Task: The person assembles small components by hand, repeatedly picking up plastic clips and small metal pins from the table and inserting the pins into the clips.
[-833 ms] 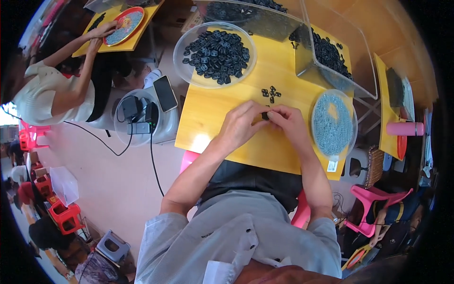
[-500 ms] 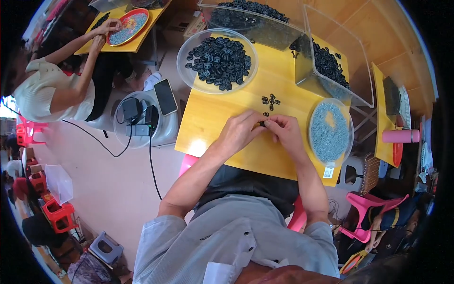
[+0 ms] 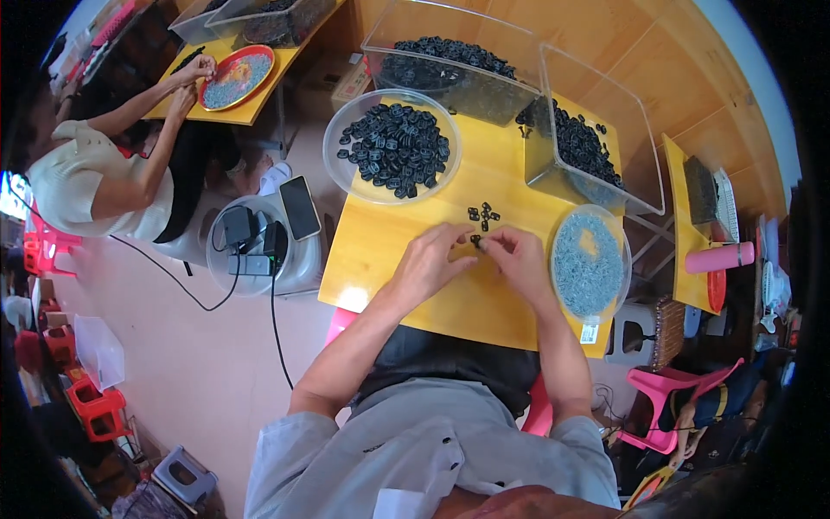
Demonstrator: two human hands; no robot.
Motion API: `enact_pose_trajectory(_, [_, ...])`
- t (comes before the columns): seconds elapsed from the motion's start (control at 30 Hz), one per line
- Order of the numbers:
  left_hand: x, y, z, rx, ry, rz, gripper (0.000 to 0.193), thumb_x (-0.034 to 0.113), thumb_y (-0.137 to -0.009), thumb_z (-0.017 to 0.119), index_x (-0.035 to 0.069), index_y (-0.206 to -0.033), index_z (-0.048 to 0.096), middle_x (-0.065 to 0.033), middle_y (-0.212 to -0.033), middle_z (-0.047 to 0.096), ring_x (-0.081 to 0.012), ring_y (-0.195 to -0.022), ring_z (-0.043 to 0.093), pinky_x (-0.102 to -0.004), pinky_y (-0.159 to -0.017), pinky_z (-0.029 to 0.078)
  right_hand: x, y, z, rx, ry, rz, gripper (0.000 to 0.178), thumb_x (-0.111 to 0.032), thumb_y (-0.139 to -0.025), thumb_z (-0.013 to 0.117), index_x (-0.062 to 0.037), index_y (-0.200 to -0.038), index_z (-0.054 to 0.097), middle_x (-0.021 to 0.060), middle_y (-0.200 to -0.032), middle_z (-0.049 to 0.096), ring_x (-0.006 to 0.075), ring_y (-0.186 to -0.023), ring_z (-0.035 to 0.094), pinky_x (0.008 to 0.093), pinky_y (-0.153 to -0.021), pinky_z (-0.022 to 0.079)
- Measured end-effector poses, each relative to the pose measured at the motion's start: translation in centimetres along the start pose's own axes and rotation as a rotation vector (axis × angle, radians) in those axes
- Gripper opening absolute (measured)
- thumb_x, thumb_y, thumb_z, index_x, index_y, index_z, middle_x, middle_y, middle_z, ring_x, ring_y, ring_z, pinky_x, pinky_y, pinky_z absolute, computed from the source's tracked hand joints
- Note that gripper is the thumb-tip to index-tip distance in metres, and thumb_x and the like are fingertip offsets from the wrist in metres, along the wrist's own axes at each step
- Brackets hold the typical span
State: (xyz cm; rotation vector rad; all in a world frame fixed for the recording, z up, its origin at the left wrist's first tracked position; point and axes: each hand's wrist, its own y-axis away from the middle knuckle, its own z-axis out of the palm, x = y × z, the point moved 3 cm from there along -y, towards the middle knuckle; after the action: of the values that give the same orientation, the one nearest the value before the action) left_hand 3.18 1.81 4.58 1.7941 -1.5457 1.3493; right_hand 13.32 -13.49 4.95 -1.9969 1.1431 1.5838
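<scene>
A yellow table (image 3: 380, 259) held a clear round bowl (image 3: 391, 147) of black parts and a dish of pale bits (image 3: 589, 264). The left hand (image 3: 430, 262) and right hand (image 3: 516, 257) met, fingertips pinching one small black piece (image 3: 476, 241) beside a loose cluster (image 3: 482, 213). A slip could have dropped it to the floor.

I see a small black part (image 3: 476, 241) pinched between the fingertips of my left hand (image 3: 430, 262) and right hand (image 3: 517, 257), just above the yellow table (image 3: 380, 259). It is too small to tell its exact shape or tilt. At twelve o'clock from it, just beside my fingertips, a little cluster of similar black parts (image 3: 482, 213) lies loose and flat on the table.
</scene>
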Motion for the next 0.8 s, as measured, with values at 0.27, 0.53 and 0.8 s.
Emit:
enact_pose_trajectory(0.27, [-1.9,-0.3,0.4,0.029,-0.045,0.035,0.018,0.01,-0.084,0.073,0.001,-0.1,0.071,-0.0155,-0.087,0.067,-0.0295,-0.078,0.067,-0.0371,-0.071,0.054,-8.0,-4.6,0.5,0.213,-0.113,-0.291,0.016,-0.01,-0.09,0.069,0.003,-0.098,0.071,0.0072,-0.08,0.073,0.0106,-0.067,0.067,0.0241,-0.061,0.052])
enact_pose_trajectory(0.53, [-2.8,-0.2,0.3,0.041,-0.052,0.019,0.013,0.005,-0.083,0.071,0.0,-0.095,0.07,-0.0151,-0.085,0.067,-0.034,-0.085,0.065,-0.0412,-0.074,0.052,-8.7,-4.2,-3.6,0.278,0.148,-0.399,0.017,-0.009,-0.089,0.07,0.0005,-0.103,0.072,0.004,-0.083,0.072,0.0065,-0.076,0.066,0.0211,-0.066,0.051])
enact_pose_trajectory(0.8, [-1.9,-0.3,0.5,0.004,-0.103,0.083,0.009,0.005,-0.082,0.072,0.002,-0.091,0.071,-0.0121,-0.087,0.067,-0.0315,-0.084,0.062,-0.0397,-0.075,0.051,-3.2,-1.2,-5.8,0.213,0.45,-0.203,0.015,-0.007,-0.085,0.07,0.0006,-0.097,0.072,0.0106,-0.08,0.07,0.0118,-0.067,0.064,0.0269,-0.063,0.05])
